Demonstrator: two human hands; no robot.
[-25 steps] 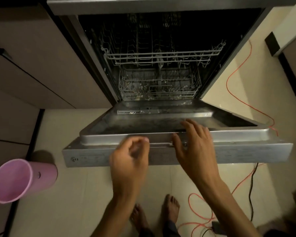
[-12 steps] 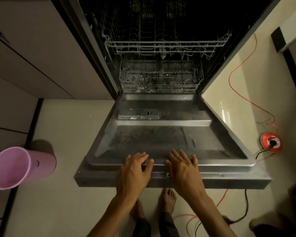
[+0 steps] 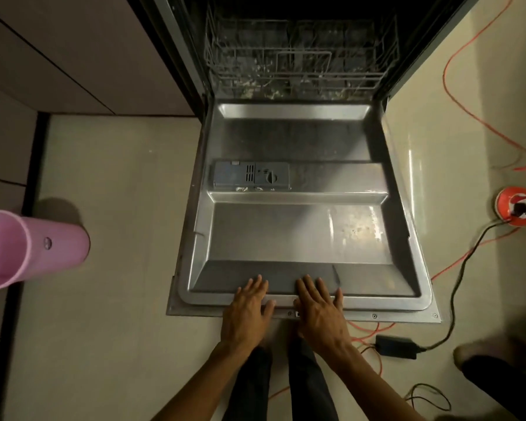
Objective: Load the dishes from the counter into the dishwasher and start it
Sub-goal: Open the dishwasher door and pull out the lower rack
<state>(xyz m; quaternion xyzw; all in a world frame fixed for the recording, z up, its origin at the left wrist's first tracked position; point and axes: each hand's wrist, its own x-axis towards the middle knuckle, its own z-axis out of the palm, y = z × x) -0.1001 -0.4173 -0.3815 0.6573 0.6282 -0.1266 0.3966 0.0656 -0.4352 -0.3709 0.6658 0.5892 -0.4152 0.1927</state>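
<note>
Hands [image 3: 281, 311] flat, side by side on door edge [image 3: 377, 311]

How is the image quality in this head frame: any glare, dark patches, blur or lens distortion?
Head view: dim, warm light; glare on the dishwasher door; the tub behind the lower rack goes near black; wide-angle lens bows the cabinet edges; pink bucket casts a soft shadow; left hand and right hand look sharp.

The door [image 3: 301, 232] lies flat before the dishwasher, with the rack [image 3: 298, 68] behind it inside, the left hand [image 3: 248, 311] and right hand [image 3: 319, 311] side by side on its near edge, a bin [image 3: 28, 247] left, and a cable reel [image 3: 517, 206] right.
</note>
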